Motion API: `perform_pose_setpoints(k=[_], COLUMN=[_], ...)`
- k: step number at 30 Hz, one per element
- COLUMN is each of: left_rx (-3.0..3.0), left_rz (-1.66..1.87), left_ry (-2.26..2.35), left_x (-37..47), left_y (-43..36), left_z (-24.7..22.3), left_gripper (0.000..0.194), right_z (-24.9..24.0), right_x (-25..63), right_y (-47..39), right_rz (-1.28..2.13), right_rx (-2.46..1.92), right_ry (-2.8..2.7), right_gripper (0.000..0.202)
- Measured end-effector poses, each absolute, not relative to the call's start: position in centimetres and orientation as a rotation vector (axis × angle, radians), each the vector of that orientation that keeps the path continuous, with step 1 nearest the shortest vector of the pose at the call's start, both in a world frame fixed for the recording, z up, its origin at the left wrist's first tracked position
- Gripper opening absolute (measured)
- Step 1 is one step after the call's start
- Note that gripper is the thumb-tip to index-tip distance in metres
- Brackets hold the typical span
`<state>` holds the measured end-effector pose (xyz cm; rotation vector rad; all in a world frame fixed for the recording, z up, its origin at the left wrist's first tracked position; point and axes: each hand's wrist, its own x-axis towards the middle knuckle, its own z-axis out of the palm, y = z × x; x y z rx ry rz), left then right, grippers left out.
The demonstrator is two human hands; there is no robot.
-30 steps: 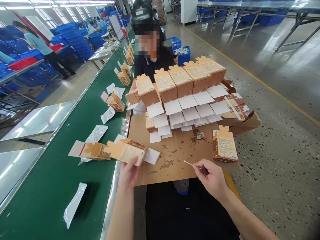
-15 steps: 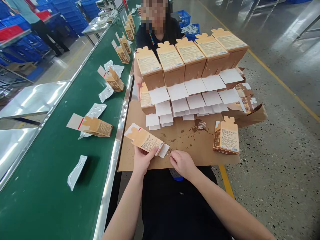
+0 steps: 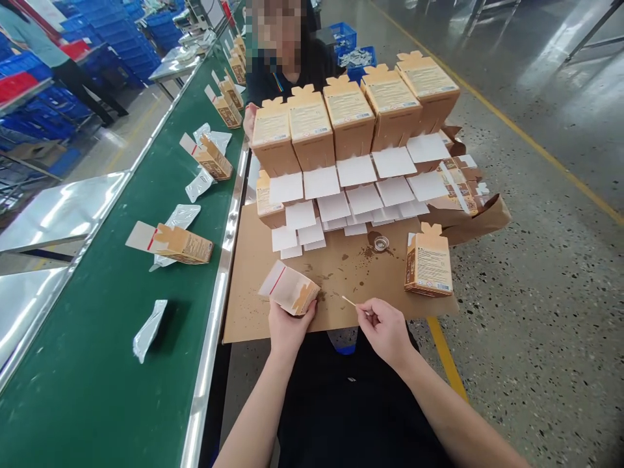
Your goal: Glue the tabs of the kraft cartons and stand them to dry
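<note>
My left hand (image 3: pixel 287 328) grips a small tan carton (image 3: pixel 291 290) with an open white flap, held over the near edge of a stained cardboard work sheet (image 3: pixel 336 286). My right hand (image 3: pixel 385 328) pinches a thin stick (image 3: pixel 350 301) whose tip points left toward the carton, a short gap away. A small round glue dish (image 3: pixel 381 244) sits on the sheet beyond the stick. One closed carton (image 3: pixel 429 263) stands to the right of my right hand.
Rows of tan cartons (image 3: pixel 351 114) with white flaps down are stacked at the sheet's far side. A green conveyor belt (image 3: pixel 97 364) on the left carries cartons (image 3: pixel 180 245) and silver pouches (image 3: pixel 149 328). A person (image 3: pixel 280 62) sits opposite. Concrete floor lies to the right.
My left hand has turned the carton so its white flap faces up. My right hand has pulled the stick back to the right, away from the flap.
</note>
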<state>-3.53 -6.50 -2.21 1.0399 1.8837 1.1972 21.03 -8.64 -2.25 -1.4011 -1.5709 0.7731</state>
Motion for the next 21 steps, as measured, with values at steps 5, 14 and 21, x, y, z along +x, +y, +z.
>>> perform_pose_setpoints(k=[5,14,21], left_rx=[1.056,0.824,0.606], left_rz=[1.191,1.639,1.41], left_ry=[1.889,2.354,2.504], left_x=[-3.8,-17.7,-22.9], left_y=[-6.3,-7.1,-9.2], left_z=[-2.4,-0.5,-0.2], left_gripper=[0.08,0.093,0.086], right_z=[-2.0,-1.7,-0.9], right_x=[20.2,22.7,23.3], right_y=[-8.9,-9.5,-9.2], right_rz=[0.817,0.762,0.742], right_rx=[-1.338,-1.344,-1.324], right_ry=[-1.568,-1.462,-1.433], right_gripper=[0.04,0.039,0.041])
